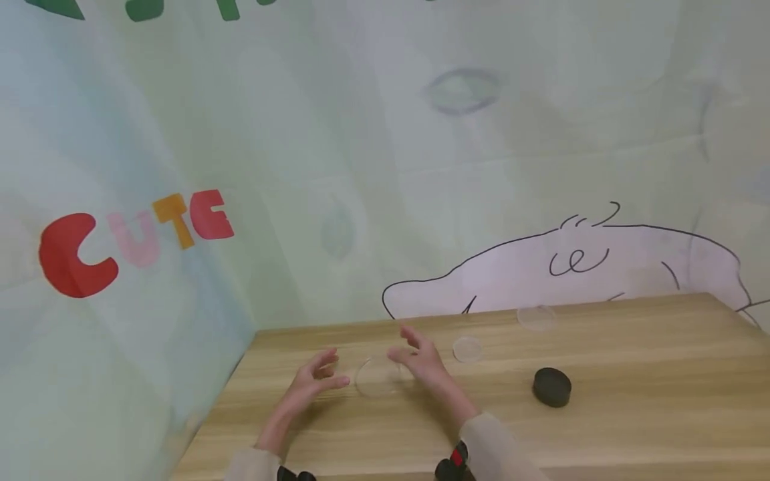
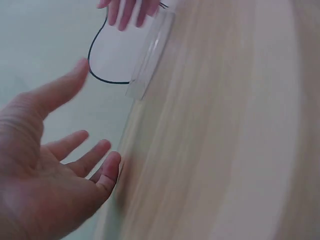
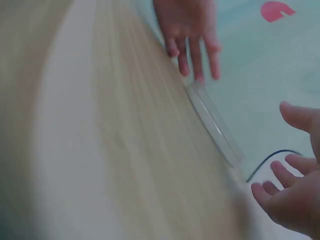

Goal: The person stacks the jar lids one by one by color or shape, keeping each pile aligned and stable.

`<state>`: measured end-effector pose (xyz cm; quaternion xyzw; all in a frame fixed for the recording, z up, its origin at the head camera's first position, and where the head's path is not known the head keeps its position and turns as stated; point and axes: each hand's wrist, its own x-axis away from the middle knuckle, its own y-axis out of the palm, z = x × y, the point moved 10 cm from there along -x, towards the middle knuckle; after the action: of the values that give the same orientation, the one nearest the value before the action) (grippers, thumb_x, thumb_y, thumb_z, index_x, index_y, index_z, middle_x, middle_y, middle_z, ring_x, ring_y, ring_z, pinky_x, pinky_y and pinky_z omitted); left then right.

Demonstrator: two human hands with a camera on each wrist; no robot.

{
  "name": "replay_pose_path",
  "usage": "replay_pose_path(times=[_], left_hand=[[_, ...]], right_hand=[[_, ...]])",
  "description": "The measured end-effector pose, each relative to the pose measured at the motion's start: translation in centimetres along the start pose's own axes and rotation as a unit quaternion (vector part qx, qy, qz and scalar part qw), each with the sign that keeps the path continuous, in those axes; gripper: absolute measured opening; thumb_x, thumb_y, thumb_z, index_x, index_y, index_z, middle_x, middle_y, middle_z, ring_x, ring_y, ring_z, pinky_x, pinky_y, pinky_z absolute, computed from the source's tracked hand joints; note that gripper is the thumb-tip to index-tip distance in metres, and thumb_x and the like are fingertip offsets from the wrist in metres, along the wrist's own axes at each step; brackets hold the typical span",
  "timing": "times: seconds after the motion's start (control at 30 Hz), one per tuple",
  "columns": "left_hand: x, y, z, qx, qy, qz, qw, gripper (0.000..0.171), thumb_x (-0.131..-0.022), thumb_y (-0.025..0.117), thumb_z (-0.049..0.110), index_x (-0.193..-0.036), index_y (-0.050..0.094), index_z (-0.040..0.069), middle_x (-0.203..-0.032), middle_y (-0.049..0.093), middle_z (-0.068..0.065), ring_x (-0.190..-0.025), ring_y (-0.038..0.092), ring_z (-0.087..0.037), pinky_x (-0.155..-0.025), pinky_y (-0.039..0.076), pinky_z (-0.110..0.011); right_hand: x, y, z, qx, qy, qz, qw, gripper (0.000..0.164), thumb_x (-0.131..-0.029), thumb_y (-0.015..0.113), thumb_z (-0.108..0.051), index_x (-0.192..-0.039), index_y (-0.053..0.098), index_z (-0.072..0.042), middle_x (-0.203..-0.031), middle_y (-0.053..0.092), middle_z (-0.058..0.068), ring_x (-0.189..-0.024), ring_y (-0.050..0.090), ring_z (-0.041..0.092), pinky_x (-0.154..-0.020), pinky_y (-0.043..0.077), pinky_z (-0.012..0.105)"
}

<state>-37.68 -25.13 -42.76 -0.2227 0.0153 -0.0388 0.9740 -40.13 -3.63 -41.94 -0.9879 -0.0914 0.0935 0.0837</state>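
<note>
On the wooden table stands a clear round dish, low-walled and see-through, between my two hands. To its left is my left hand, fingers spread and loosely bent, thumb pointing at the dish, with a gap between. My right hand is raised at the dish's right side and overlaps its edge in the head view; its fingers are parted and hold nothing. Seen side-on, the dish is a low band in the left wrist view. The right wrist view has the dish between both hands, apart from the right fingers.
Right of the hands lies a small clear disc. A larger clear round piece is near the table's back edge. Nearer the front right is a black round puck-like object. A printed curtain hangs behind and left of the table.
</note>
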Motion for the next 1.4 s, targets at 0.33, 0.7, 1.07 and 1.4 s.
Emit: replay_pose_path(times=[0.33,0.7,1.07,1.4], left_hand=[[0.6,1.0,-1.4,0.007,-0.012,0.018,0.9997,0.07,-0.074,0.081,0.005,-0.135,0.05,-0.008,-0.118,0.057,-0.016,-0.091,0.046,-0.017,-0.073,0.04,-0.02],[0.7,2.2,-1.1,-0.055,0.02,0.003,0.9983,0.064,-0.069,0.084,0.01,-0.128,0.06,0.0,-0.119,0.063,-0.013,-0.099,0.047,-0.019,-0.085,0.038,-0.028],[0.0,1.8,-0.5,-0.068,0.022,0.017,0.9973,0.064,-0.067,0.087,0.014,-0.126,0.063,0.004,-0.115,0.062,-0.008,-0.097,0.043,-0.018,-0.084,0.036,-0.029],[-0.1,2.1,-0.1,-0.03,0.016,0.002,0.9994,0.06,-0.075,0.082,0.016,-0.129,0.06,0.004,-0.118,0.063,-0.014,-0.097,0.05,-0.017,-0.081,0.041,-0.028]], right_hand=[[1.5,2.7,1.8,0.063,-0.001,-0.071,0.995,0.09,-0.08,0.078,-0.013,-0.148,0.024,0.011,-0.151,0.031,0.034,-0.142,0.027,0.049,-0.117,0.021,0.058],[2.0,3.7,1.9,0.075,-0.005,-0.118,0.99,0.085,-0.081,0.078,-0.022,-0.146,0.032,0.01,-0.148,0.041,0.029,-0.14,0.035,0.045,-0.115,0.025,0.057],[1.2,3.8,0.9,0.125,-0.04,-0.126,0.983,0.087,-0.073,0.082,-0.011,-0.144,0.036,0.009,-0.142,0.05,0.026,-0.137,0.041,0.042,-0.116,0.027,0.055],[1.1,2.7,1.4,0.074,-0.019,-0.125,0.989,0.088,-0.075,0.083,-0.019,-0.146,0.036,0.004,-0.146,0.047,0.024,-0.14,0.038,0.041,-0.116,0.025,0.055]])
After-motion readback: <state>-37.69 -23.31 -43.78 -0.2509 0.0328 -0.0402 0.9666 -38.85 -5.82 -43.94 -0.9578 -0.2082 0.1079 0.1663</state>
